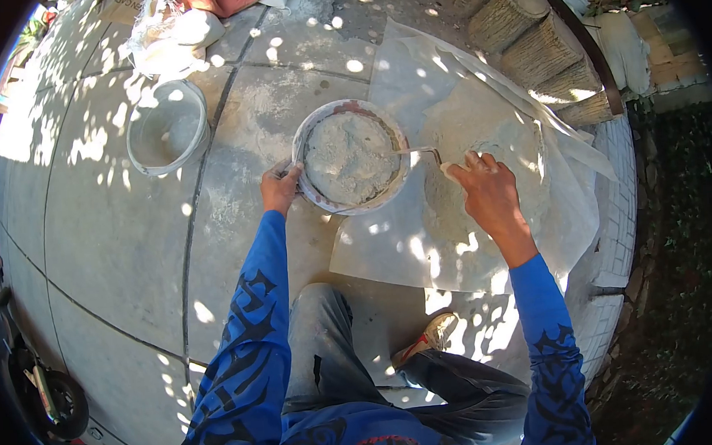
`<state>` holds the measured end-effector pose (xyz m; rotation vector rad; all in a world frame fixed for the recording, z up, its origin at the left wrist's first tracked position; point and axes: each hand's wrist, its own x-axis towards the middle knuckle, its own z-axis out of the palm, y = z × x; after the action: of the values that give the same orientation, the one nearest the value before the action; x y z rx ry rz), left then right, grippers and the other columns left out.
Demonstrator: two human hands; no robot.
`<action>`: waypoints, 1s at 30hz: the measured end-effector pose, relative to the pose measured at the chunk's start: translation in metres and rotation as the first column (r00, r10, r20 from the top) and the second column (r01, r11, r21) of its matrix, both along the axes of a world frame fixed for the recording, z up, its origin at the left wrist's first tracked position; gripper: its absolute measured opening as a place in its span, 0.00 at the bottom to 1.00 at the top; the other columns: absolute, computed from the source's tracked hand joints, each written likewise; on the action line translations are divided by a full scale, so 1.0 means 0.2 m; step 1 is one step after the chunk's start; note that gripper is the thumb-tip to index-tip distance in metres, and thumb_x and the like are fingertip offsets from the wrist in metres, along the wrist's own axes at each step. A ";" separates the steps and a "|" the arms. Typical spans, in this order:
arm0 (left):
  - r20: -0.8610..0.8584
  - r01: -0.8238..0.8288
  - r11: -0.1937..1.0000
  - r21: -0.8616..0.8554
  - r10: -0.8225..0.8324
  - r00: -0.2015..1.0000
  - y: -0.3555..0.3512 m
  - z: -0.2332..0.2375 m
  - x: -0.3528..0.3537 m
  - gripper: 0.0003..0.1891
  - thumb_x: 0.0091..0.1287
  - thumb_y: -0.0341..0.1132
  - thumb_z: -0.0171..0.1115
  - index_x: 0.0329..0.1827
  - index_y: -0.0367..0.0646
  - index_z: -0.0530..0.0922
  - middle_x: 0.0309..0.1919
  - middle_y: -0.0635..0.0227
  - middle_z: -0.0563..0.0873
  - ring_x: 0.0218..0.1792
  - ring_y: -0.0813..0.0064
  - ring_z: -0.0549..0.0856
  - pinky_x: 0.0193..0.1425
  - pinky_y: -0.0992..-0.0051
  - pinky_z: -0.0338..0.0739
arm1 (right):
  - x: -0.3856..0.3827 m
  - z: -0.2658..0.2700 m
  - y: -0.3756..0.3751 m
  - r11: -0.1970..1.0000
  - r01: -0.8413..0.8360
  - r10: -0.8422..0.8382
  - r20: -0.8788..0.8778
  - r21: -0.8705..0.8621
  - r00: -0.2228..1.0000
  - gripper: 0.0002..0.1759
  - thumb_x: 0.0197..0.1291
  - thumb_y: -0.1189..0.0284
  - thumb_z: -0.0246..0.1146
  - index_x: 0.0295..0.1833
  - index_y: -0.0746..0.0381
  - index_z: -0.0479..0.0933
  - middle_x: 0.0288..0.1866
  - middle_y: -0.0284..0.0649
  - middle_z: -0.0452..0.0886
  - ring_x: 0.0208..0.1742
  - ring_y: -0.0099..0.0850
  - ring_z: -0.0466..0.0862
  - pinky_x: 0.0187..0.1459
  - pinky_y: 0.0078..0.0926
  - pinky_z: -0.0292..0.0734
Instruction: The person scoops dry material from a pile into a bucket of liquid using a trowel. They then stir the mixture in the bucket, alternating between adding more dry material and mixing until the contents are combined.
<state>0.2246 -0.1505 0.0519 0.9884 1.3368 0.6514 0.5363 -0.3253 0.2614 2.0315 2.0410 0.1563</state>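
A round bucket (352, 159) filled with grey powdery mix stands in front of me, its rim stained reddish. My left hand (281, 185) is closed on the left side of its rim. In my right hand (484, 192) is the handle of a trowel (427, 150), whose bent metal neck reaches left over the rim; the blade is hidden in or against the mix. Beneath my right hand lies a translucent plastic sheet (390, 249) with grey powder (462, 216) spread on it.
An empty-looking bucket (167, 126) stands on the concrete at the left. Bags (197, 27) lie at the top. Log-like stumps (515, 17) line the upper right, beside a curved edging. A wheel (67, 403) shows at lower left. My shoe (428, 337) is below the sheet.
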 end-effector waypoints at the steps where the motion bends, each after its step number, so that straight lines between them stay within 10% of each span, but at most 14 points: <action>1: 0.002 0.002 1.000 -0.001 -0.002 1.000 0.00 0.00 0.00 0.18 0.71 0.36 0.67 0.61 0.39 0.83 0.40 0.65 0.89 0.34 0.75 0.89 0.39 0.72 0.88 | 0.00 0.00 -0.01 1.000 0.002 -0.002 0.002 -0.001 1.000 0.26 0.56 0.77 0.65 0.61 0.44 0.80 0.63 0.42 0.81 0.59 0.37 0.81 0.53 0.37 0.81; 14: 0.034 -0.034 0.999 0.017 0.033 0.999 -0.01 0.03 0.00 0.18 0.68 0.34 0.67 0.59 0.36 0.84 0.38 0.63 0.89 0.32 0.75 0.88 0.36 0.73 0.87 | -0.20 -0.05 -0.12 0.927 0.299 -0.175 -0.443 0.228 0.880 0.25 0.53 0.78 0.67 0.58 0.49 0.81 0.46 0.40 0.79 0.49 0.44 0.83 0.42 0.43 0.83; 30: -0.043 -0.060 0.995 0.074 0.063 0.997 -0.03 -0.07 0.03 0.20 0.71 0.37 0.66 0.63 0.37 0.81 0.35 0.65 0.89 0.28 0.75 0.88 0.32 0.71 0.87 | -0.20 -0.40 -0.18 0.835 0.465 -0.214 -0.604 0.295 0.767 0.24 0.55 0.75 0.69 0.59 0.53 0.78 0.51 0.39 0.81 0.55 0.47 0.82 0.49 0.48 0.83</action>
<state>0.2299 -0.1575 0.0377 1.0287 1.3960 0.7324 0.4961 -0.3611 0.1812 3.0020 1.9832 -0.0763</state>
